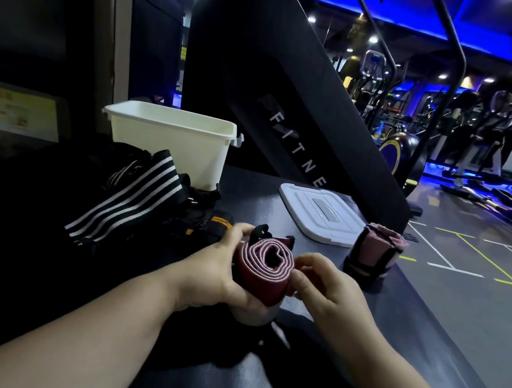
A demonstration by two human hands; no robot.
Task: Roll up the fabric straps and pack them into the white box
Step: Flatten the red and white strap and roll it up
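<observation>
A dark red fabric strap with pink edging is wound into a roll above the dark table. My left hand grips the roll from the left and underneath. My right hand pinches its right side with curled fingers. A second rolled pink strap stands upright on the table to the right. The white box stands open at the back of the table, its lid lying flat beside it. Unrolled black straps with white stripes lie in a heap to the left.
The dark table ends at a right edge that drops to the gym floor. A large black fitness machine rises just behind the box and lid. More exercise machines stand far right.
</observation>
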